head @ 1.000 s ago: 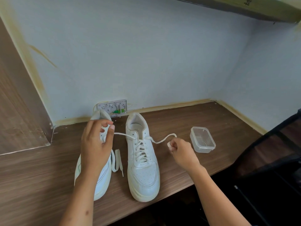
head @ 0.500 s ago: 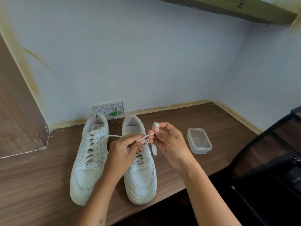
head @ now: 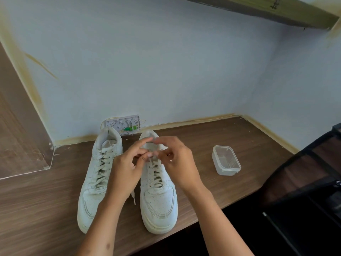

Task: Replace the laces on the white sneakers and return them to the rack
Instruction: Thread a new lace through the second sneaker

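Two white sneakers stand side by side on the wooden desk, toes toward me. The left sneaker [head: 96,183] is laced. Over the tongue of the right sneaker [head: 158,202] my left hand [head: 127,167] and my right hand [head: 177,161] meet, fingers curled and pinching the white lace ends; the motion is blurred. A loose lace end [head: 133,197] hangs down between the two shoes, below my left hand.
A clear plastic container [head: 226,160] sits open on the desk [head: 203,137] to the right. A white wall socket plate [head: 122,124] is behind the shoes. A dark rack [head: 304,191] stands at the right, past the desk edge.
My hands came together from either side of the right sneaker to above its tongue, drawing the lace ends with them. The view shifted slightly.
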